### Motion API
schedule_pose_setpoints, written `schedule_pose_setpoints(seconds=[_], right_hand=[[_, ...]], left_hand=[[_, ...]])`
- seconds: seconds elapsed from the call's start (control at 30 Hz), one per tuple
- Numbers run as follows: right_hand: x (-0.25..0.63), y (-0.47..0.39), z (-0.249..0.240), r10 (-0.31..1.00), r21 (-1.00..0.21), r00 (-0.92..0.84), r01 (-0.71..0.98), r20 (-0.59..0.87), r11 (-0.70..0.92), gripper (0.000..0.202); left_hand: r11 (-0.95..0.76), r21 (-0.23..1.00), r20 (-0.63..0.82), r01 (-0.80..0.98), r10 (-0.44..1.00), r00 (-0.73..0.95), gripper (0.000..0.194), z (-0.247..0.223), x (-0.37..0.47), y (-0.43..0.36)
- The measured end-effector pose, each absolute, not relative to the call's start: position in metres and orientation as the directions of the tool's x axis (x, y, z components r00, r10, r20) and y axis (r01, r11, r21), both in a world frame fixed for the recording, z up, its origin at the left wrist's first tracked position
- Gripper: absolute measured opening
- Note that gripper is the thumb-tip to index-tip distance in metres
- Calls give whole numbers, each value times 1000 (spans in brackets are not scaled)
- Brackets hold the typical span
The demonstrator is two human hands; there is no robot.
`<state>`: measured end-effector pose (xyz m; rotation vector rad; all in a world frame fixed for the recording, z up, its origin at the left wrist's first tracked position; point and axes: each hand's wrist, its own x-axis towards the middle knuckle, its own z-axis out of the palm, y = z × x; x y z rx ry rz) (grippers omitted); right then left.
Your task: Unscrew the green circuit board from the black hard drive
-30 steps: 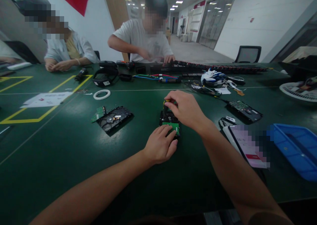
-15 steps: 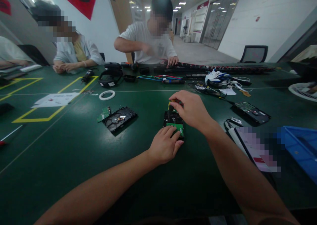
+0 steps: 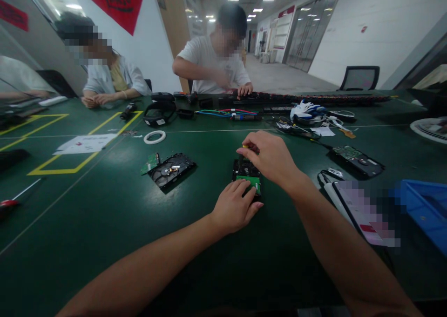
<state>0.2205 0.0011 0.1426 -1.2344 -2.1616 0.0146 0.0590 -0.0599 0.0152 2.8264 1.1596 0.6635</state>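
Resting the left hand (image 3: 232, 207) over the near part of the hard drive (image 3: 246, 170), with fingers slightly apart and laid across its green circuit board (image 3: 252, 181), not clamped. Pinching a screwdriver (image 3: 245, 146) between thumb and fingertips of the right hand (image 3: 274, 156), nearly upright over the far left of the drive. Lying on the green table (image 3: 115, 205), straight ahead, beneath both hands. Likely feels dense and stiff, fairly heavy for such a small block, with smooth sides apt to slide under a twisting push. Best held by the long side edges, clear of the board, perhaps more fragile than the casing. Looks black and boxy, with green across the near half and a small round mark on the dark face; too small to tell any screws. To the left, an opened drive casing (image 3: 172, 168) beside a loose green board (image 3: 150, 164); to the right, another drive (image 3: 359, 161). Farther off, a white ring (image 3: 146, 138), gloves (image 3: 305, 111) and a co-worker (image 3: 223, 68) in white.
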Motion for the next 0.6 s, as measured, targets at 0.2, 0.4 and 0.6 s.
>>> schedule_pose_setpoints(seconds=[0.2,0.4,0.6], right_hand=[[224,1,143,749,-335,-408,709,522,620,4],[222,-3,145,763,-347,-412,711,499,611,4],[218,-3,145,790,-298,-344,790,507,536,12]], left_hand=[[-733,165,398,660,661,636,49,10,59,-59],[-730,157,383,666,666,640,53,12,60,-61],[-729,156,373,666,668,644,52,13,60,-61]])
